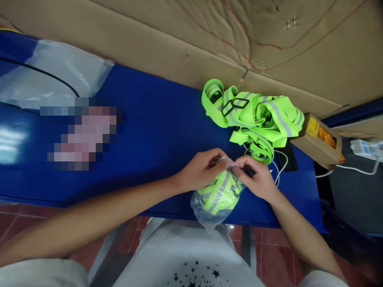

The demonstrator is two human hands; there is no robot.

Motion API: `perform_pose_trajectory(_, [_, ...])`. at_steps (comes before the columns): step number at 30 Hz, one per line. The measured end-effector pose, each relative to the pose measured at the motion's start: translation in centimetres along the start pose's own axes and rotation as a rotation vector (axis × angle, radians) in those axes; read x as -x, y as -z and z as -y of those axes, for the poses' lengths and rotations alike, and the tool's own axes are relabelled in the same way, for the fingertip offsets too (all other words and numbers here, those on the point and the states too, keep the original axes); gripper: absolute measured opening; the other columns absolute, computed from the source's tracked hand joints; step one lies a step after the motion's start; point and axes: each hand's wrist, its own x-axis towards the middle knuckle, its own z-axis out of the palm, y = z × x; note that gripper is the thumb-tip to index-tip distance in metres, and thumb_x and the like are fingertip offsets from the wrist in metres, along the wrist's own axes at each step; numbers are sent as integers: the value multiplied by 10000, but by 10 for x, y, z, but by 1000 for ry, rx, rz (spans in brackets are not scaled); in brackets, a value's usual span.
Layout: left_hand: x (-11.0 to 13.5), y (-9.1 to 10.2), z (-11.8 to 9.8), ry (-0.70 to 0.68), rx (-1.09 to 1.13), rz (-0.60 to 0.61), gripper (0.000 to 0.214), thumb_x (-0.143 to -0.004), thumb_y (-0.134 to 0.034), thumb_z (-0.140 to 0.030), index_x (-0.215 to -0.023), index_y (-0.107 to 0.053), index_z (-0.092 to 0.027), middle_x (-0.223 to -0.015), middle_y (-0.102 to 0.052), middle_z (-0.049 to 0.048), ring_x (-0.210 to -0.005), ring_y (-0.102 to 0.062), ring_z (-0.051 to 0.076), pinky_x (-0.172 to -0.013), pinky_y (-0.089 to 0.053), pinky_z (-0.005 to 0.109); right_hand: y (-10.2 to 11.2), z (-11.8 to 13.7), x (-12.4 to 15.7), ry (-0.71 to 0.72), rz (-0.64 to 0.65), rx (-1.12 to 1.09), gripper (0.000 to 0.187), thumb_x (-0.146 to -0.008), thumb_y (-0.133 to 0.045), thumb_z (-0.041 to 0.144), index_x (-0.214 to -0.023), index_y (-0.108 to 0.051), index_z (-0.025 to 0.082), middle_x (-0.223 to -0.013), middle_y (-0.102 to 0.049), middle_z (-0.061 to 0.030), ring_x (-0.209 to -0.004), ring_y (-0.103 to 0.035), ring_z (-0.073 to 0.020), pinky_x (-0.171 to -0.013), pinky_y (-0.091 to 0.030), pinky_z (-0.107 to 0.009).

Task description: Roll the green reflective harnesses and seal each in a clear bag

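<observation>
We see two hands at work, both ours, meeting over the near edge of one blue table [155, 119]. The left hand [203, 169] and the right hand [257, 179] are close together, fingertips almost touching, and each is pinched on the mouth of one clear bag [214, 213]. The bag hangs from our grip, its lower end dropping past the table edge toward our lap. Inside it we count one folded green vest [220, 195] with grey reflective bands.

Just beyond the right hand lies one loose pile [263, 119] of the same green strapping with grey bands. How many pieces make it up we cannot tell. One black buckle [235, 105] shows on top of it.

One black phone [289, 158] lies flat beside the pile, partly under it, and one white cable [279, 167] loops near the phone and our right wrist. To the right, at the table's far corner, sits one brown box [318, 139] with a yellow label. Past it, off the table, is one white power strip [363, 148].

At the far left of the table lies a stack of clear plastic sheets [60, 71], their count unclear, crossed by one black wire [44, 71]. Brown cardboard [179, 40] runs along the table's back.
</observation>
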Motion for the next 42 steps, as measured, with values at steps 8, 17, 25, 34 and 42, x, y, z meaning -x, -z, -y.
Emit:
perform_pose_trajectory(8, [2,2,6,-62,-146,4,337,-1021,-512,-439,-906,-646,-152,-707,-564,-26,-616,-466,89,-563,-333,218,-2,8,2,28,30,-1,78,-975,-629,224,-902,-605,208,-783,-610,26,-701,-569,-99,-648,-453,-204])
perform_pose_trajectory(17, [5,3,1,-248,-363,70,292,-1078,-394,-295,-943,-615,-161,-761,-629,-19,-662,-566,89,-643,-408,220,-8,4,3,18,20,-11,74,-976,-658,255,-1033,-625,222,-822,-631,29,-748,-610,-104,-690,-481,-209])
perform_pose_trajectory(25, [9,-1,-2,-298,-652,15,288,-1075,-368,-285,-928,-587,-169,-815,-685,19,-721,-647,136,-650,-424,258,-13,13,7,75,-75,25,63,-982,-647,219,-927,-618,211,-810,-674,21,-720,-638,-102,-665,-493,-201])
perform_pose_trajectory(34, [11,1,-3,-304,-654,21,307,-1070,-383,-296,-856,-570,-178,-709,-613,-8,-629,-583,117,-601,-379,254,-10,8,3,107,55,65,70,-1054,-517,257,-1036,-569,213,-829,-648,10,-717,-632,-98,-673,-479,-192])
perform_pose_trajectory(42, [10,10,-23,-189,-530,221,531,-902,-689,-525,-1314,-553,-219,-1145,-711,71,-990,-687,217,-835,-513,313,-11,-8,13,168,-214,62,56,-1031,-557,234,-1050,-609,226,-748,-627,34,-595,-571,-84,-580,-442,-184])
